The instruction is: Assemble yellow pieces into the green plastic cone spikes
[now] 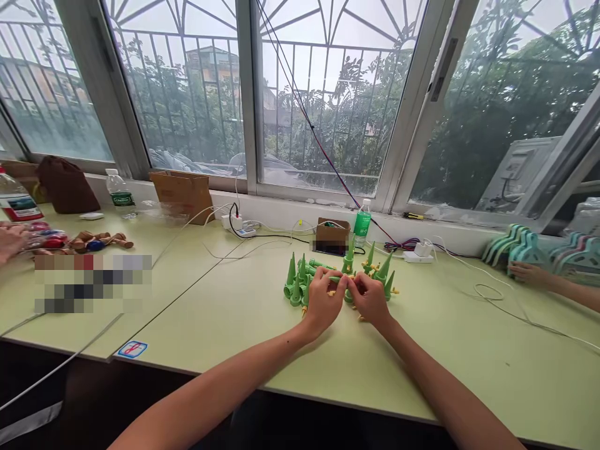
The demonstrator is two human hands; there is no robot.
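Over the middle of the table, my left hand (323,294) is closed around a green plastic watering spike (334,279), of which only a short stretch shows. My right hand (370,296) is pinched at the end of that piece, its fingertips meeting those of the left; what lies between them is too small and covered to make out. Several green cone-shaped spikes (291,270) stand upright to the left of my hands, with more cones (383,267) behind and to the right. Small yellow parts (396,290) lie or stick out among them.
Behind the spikes stand a small brown box (334,230) and a green-labelled bottle (362,222). White cables (497,297) cross the table at right, near a co-worker's hand (529,273) on hangers (510,247). Wooden pieces (100,240) and another person's hand (12,240) are at left.
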